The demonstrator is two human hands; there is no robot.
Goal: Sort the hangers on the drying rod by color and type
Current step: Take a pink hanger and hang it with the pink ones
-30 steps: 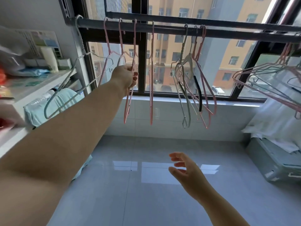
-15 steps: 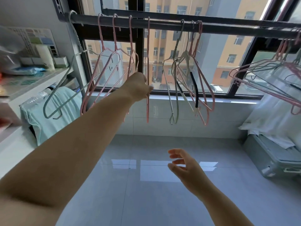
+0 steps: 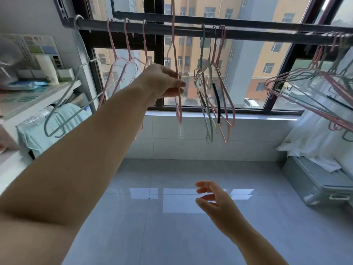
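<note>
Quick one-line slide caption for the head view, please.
Left hand pinches a pink wire hanger, its neck reaching above the dark metal drying rod; right hand hovers open below.

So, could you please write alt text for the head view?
The left hand grips a pink hanger, its neck reaching up past the drying rod. More hangers hang along the rod; the right hand is open below.

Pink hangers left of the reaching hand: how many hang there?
3 on the rod: leftmost pink hanger, middle pink hanger, rightmost pink hanger beside the left hand; lower parts partly behind the arm. All hooks show.
</note>
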